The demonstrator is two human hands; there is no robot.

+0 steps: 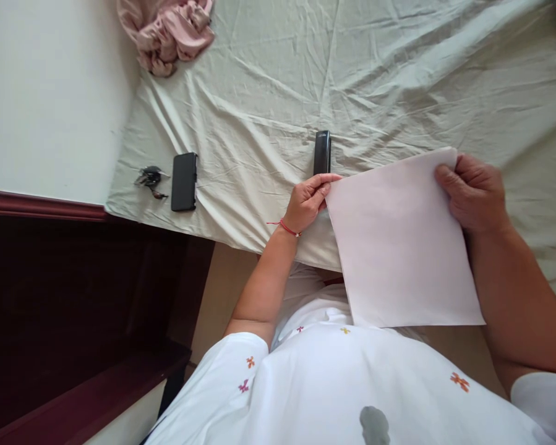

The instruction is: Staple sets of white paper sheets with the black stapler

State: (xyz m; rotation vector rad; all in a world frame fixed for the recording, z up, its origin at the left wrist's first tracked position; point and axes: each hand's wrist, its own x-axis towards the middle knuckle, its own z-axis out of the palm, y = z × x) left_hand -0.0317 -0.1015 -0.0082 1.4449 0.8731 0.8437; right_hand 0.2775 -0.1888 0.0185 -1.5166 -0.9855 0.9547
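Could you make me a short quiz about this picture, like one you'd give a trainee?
1. True or false: the left hand and the right hand both hold the white paper.
2. Which lies nearest the left hand: a) the pink cloth, b) the black oblong object, c) the black phone?
3. Fill in: the red bracelet is on the ____ wrist.

Key: 1. True; 2. b; 3. left.

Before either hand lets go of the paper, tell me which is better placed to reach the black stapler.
Probably the left hand: the black stapler lies just beyond it, while the right hand grips the other upper corner of the white paper. The left must first release its own corner.
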